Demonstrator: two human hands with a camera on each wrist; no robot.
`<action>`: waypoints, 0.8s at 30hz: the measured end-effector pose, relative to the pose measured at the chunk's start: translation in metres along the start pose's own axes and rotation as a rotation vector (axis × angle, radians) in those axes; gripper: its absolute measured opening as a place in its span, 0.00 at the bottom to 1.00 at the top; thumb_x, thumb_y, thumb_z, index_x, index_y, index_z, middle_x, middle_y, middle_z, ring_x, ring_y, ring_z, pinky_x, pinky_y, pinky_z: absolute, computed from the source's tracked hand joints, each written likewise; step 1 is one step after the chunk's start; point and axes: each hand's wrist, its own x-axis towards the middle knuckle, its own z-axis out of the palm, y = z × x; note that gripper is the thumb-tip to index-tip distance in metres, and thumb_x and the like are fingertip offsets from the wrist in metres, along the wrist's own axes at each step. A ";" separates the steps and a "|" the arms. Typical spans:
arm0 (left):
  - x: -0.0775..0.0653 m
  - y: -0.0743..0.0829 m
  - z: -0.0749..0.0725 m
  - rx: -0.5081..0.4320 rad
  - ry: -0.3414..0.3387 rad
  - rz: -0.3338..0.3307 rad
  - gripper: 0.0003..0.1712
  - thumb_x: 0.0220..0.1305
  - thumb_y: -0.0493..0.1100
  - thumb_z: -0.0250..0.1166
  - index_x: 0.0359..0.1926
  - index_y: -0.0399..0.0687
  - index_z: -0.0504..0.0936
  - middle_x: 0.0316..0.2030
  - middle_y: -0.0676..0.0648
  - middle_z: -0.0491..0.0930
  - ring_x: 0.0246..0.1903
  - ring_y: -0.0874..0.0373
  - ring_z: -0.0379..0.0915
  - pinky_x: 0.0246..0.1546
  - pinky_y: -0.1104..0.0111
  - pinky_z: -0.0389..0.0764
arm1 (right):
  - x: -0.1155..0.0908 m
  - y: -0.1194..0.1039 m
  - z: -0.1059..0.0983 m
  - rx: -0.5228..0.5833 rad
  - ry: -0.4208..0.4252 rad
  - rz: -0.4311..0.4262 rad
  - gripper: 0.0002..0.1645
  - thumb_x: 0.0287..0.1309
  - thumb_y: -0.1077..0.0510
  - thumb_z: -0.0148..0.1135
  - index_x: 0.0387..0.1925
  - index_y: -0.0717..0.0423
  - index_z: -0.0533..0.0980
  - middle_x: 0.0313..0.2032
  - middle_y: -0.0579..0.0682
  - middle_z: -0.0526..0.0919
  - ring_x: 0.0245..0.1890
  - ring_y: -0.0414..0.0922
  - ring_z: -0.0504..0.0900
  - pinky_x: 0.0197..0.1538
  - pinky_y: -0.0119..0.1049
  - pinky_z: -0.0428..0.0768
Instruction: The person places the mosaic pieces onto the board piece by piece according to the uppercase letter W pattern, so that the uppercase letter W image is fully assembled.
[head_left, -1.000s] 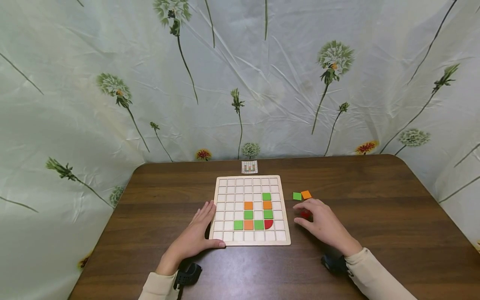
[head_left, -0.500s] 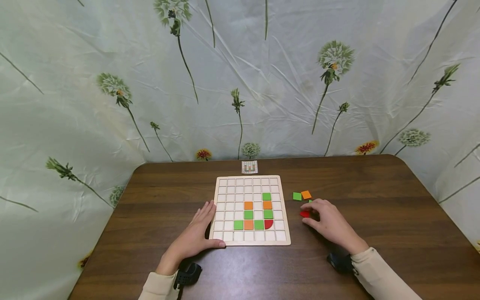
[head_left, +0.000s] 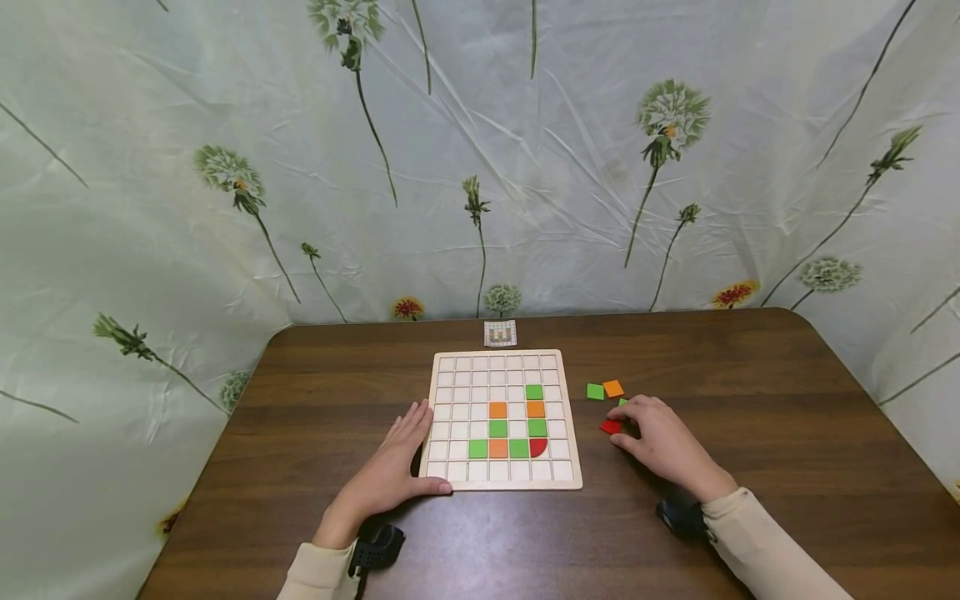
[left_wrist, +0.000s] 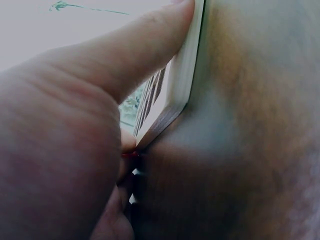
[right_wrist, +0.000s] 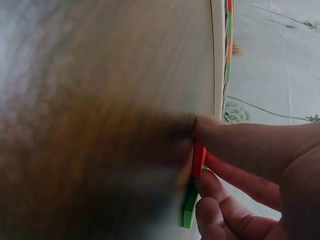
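Observation:
A square wooden grid board (head_left: 457, 379) lies on the table, with several green, orange and red tiles in its cells. My left hand (head_left: 386, 469) rests along the board's left side, fingers stretched out, the thumb (left_wrist: 150, 42) lying over its near corner. Right of the board, my right hand (head_left: 667, 446) pinches a red tile (head_left: 611, 426) between thumb and fingers, low at the tabletop. In the right wrist view the thumb meets one edge of this red tile (right_wrist: 199, 157). A green tile (right_wrist: 190, 207) sits just beside it, partly hidden by the fingers.
Beyond the right hand lie a loose green tile (head_left: 595, 392) and an orange tile (head_left: 613, 388). A small card with a printed grid pattern (head_left: 500, 333) is at the table's back edge, behind the board. A flower-print cloth (head_left: 480, 150) hangs behind the brown table (head_left: 480, 550).
My right hand has shifted slightly right, its thumb and fingers drawing closer around the red tile, which shows more plainly. My left hand and the board have stayed put.

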 end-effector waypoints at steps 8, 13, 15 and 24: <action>0.000 -0.001 0.000 0.002 0.000 -0.003 0.71 0.50 0.69 0.73 0.78 0.35 0.45 0.79 0.41 0.39 0.78 0.48 0.30 0.76 0.49 0.38 | 0.001 -0.001 0.000 -0.006 -0.020 -0.024 0.10 0.54 0.61 0.75 0.39 0.57 0.85 0.35 0.45 0.82 0.37 0.46 0.77 0.45 0.48 0.80; 0.001 -0.001 0.001 0.003 0.001 -0.004 0.71 0.50 0.69 0.73 0.78 0.36 0.46 0.79 0.41 0.39 0.78 0.48 0.30 0.76 0.49 0.39 | 0.001 -0.002 0.000 0.005 -0.029 -0.018 0.10 0.55 0.61 0.74 0.41 0.56 0.85 0.36 0.45 0.81 0.36 0.45 0.76 0.44 0.47 0.79; 0.001 -0.001 0.000 0.003 0.002 -0.003 0.71 0.50 0.69 0.74 0.79 0.36 0.46 0.79 0.41 0.39 0.78 0.48 0.30 0.76 0.49 0.39 | 0.001 -0.003 0.000 0.010 -0.032 -0.014 0.11 0.56 0.61 0.74 0.42 0.56 0.85 0.37 0.46 0.82 0.38 0.46 0.77 0.45 0.48 0.79; 0.001 -0.003 0.001 0.001 0.003 0.000 0.71 0.50 0.69 0.74 0.79 0.36 0.45 0.79 0.41 0.39 0.78 0.48 0.30 0.76 0.50 0.39 | 0.003 -0.012 0.000 0.041 -0.015 -0.036 0.12 0.57 0.62 0.73 0.44 0.56 0.85 0.43 0.50 0.84 0.46 0.53 0.81 0.52 0.53 0.80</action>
